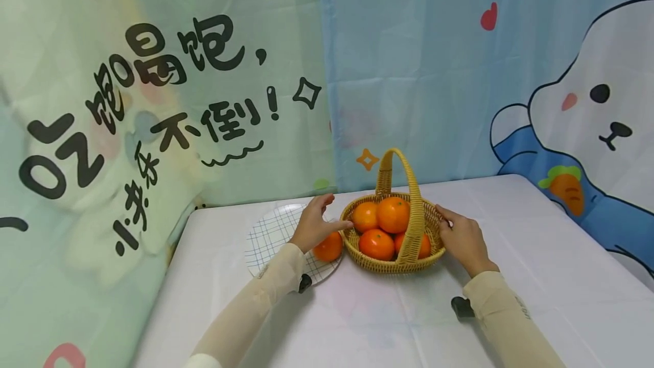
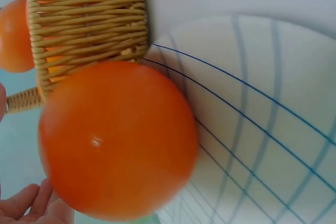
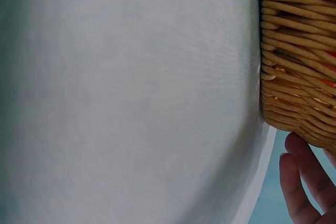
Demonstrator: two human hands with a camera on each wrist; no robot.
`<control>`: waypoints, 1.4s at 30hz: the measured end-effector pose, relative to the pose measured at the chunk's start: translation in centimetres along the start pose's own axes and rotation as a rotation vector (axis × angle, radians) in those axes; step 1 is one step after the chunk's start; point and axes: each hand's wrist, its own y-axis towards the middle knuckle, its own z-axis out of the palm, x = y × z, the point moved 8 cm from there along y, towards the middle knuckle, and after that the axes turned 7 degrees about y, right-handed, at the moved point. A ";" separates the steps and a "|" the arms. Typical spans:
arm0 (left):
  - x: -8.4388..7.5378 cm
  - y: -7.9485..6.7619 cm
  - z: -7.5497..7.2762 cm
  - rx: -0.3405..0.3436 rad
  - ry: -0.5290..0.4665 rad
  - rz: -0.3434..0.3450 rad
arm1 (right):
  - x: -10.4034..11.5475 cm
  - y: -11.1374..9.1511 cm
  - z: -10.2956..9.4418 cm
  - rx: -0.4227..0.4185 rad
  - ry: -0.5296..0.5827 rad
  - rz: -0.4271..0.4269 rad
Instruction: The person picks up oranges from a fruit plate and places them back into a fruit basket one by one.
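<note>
The wicker basket (image 1: 392,266) with a tall arched handle stands on the table and holds several oranges (image 1: 377,244). My right hand (image 1: 466,241) holds its right rim; in the right wrist view, fingers (image 3: 310,174) reach against the woven side. My left hand (image 1: 315,225) hovers at the basket's left, thumb stretched toward the rim, with nothing in its grasp. Below that hand, a single orange (image 2: 118,140) sits at the right edge of a white plate (image 2: 252,129) with blue grid lines, close beside the basket wall.
A white cloth covers the table (image 1: 398,322). Printed curtains (image 1: 409,72) hang right behind its back edge. Black wrist-camera pieces (image 1: 462,307) stick out below the sleeves.
</note>
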 end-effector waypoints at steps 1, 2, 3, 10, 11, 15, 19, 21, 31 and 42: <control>0.2 -0.1 -0.1 -0.002 0.005 -0.003 | 0.0 0.0 0.0 -0.003 0.000 -0.003; 0.3 -0.2 -0.2 -0.003 0.002 0.001 | 0.0 0.0 -0.1 -0.004 0.000 -0.005; 0.4 -0.3 -0.2 -0.005 -0.001 0.005 | 0.0 0.0 -0.1 -0.006 -0.001 -0.007; 1.6 -0.9 -0.2 -0.008 -0.003 0.030 | 0.1 0.0 0.0 -0.003 -0.001 -0.003; 1.7 -1.0 -0.2 -0.007 0.003 0.029 | 0.1 0.0 0.0 -0.002 0.000 -0.001; 1.9 -1.5 -0.2 0.005 0.027 0.013 | 0.1 0.0 0.0 0.003 -0.003 0.004; 2.1 -2.1 -0.1 0.007 0.046 0.011 | 0.1 -0.1 0.0 0.002 -0.007 0.002; 2.2 -2.3 -0.1 0.005 0.048 0.015 | 0.2 -0.1 -0.1 -0.001 -0.006 -0.002; 3.2 -3.3 0.2 0.002 0.041 0.004 | 0.1 0.0 -0.1 -0.008 -0.007 -0.008; 4.3 -4.0 0.8 0.038 0.081 -0.017 | 0.1 0.0 -0.1 -0.011 0.000 -0.010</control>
